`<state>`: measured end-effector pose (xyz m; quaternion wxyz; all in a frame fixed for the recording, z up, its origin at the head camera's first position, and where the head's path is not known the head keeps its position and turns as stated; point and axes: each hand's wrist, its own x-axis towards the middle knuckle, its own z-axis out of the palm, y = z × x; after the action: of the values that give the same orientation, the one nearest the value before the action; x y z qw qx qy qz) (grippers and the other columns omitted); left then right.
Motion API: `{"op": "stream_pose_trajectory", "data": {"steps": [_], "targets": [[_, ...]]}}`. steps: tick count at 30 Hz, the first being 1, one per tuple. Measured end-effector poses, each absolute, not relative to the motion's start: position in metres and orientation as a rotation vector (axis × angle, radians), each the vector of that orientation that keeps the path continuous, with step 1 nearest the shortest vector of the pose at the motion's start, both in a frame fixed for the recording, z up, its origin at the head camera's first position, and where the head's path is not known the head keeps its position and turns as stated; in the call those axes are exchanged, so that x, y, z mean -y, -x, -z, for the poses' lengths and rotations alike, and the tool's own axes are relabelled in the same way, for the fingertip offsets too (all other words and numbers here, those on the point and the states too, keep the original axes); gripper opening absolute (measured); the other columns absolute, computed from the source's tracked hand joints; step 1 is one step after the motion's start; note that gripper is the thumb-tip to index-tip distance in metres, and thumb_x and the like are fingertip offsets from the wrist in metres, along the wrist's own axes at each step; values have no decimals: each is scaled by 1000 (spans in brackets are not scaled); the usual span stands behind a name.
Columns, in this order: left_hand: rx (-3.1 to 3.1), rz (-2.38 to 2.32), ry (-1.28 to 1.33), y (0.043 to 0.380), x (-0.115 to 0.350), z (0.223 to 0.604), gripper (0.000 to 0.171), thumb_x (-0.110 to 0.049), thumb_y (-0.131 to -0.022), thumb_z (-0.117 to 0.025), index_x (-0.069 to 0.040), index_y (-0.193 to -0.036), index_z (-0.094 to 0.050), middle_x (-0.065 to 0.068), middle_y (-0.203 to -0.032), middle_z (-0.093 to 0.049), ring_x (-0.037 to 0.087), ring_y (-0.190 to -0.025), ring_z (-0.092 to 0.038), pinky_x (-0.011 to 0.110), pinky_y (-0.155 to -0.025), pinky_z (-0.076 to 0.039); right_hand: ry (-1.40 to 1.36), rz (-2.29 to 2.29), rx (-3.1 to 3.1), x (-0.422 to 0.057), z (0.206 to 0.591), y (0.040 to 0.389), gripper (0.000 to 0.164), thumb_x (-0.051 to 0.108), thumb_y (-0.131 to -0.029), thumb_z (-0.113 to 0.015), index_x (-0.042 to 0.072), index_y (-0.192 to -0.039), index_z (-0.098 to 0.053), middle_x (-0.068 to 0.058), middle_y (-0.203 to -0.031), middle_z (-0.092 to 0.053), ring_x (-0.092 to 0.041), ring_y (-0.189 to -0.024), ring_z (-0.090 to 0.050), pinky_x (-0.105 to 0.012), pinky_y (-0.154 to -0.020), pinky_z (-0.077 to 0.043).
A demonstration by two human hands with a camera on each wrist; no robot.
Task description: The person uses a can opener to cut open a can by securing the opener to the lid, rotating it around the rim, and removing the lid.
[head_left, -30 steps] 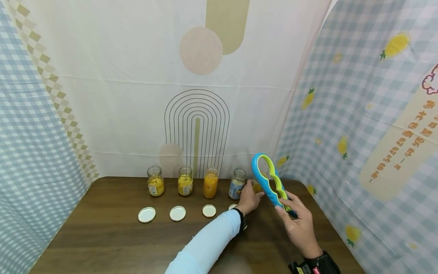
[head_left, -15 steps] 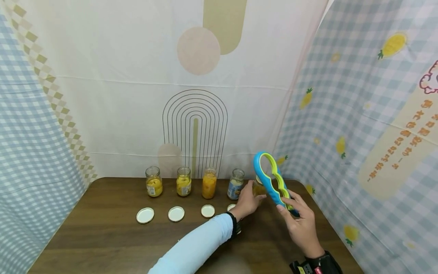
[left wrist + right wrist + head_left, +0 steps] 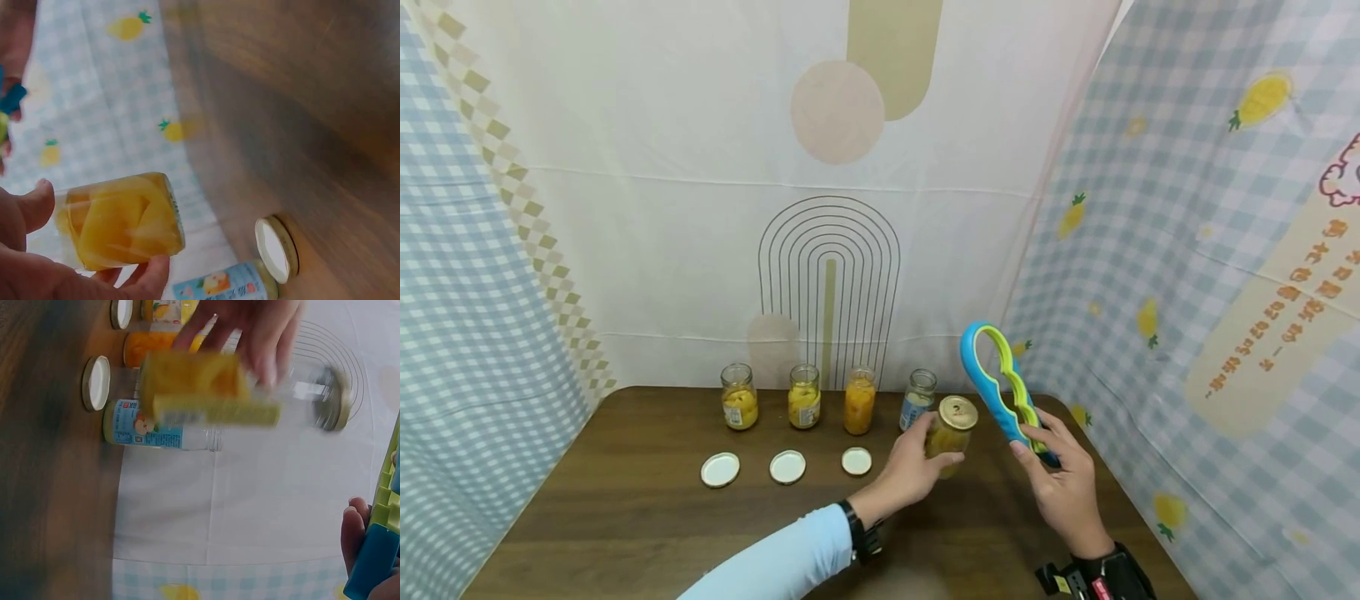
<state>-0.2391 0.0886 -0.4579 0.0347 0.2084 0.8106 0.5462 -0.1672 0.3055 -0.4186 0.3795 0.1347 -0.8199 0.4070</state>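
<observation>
My left hand (image 3: pixel 913 467) grips a glass jar (image 3: pixel 952 433) of yellow fruit pieces with a gold lid on it. In the left wrist view the thumb and fingers wrap round this jar (image 3: pixel 122 222), which is off the table. To its right, my right hand (image 3: pixel 1063 487) holds a blue and green jar opener (image 3: pixel 1000 387) by its lower end, raised and apart from the jar. The opener's handle (image 3: pixel 375 556) also shows in the right wrist view. Behind the held jar stands an open jar with a blue label (image 3: pixel 916 400).
Three more open jars stand along the back: one with orange contents (image 3: pixel 860 404) and two with yellow fruit, the middle one (image 3: pixel 805 398) and the leftmost (image 3: pixel 740 400). White-lined lids lie before them, including a left lid (image 3: pixel 720 470), on the brown table (image 3: pixel 625 517).
My left hand has lifted the lidded jar from the back right and brought it nearer and slightly left. The right hand with the jar opener has shifted slightly right.
</observation>
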Motion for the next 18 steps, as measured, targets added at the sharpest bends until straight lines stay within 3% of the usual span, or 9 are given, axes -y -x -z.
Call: {"op": "stream_pose_trajectory", "data": {"steps": [6, 12, 18], "targets": [[-2463, -1682, -630, 214, -51, 452, 62, -38, -99, -78, -19, -151, -52, 8, -140, -66, 28, -129, -65, 52, -105, -56, -337, -1049, 2096, -305, 420, 167, 26, -13, -90, -76, -2, -113, -79, -23, -134, -69, 8, -120, -61, -4, -90, -51], [-2395, -1691, -571, 191, -19, 449, 65, -40, -99, -78, -16, -152, -51, 11, -144, -63, 34, -135, -60, 59, -108, -52, -302, -1084, 2112, -304, 423, 167, 26, -11, -90, -77, 0, -113, -80, -21, -135, -69, 7, -120, -61, -3, -91, -49], [-2416, -1705, -560, 182, -6, 448, 64, -41, -98, -79, -15, -150, -52, 10, -142, -63, 33, -133, -60, 57, -105, -53, -283, -1100, 2126, -303, 425, 167, 26, -10, -91, -77, 3, -114, -81, -19, -136, -69, 7, -121, -61, -3, -92, -49]]}}
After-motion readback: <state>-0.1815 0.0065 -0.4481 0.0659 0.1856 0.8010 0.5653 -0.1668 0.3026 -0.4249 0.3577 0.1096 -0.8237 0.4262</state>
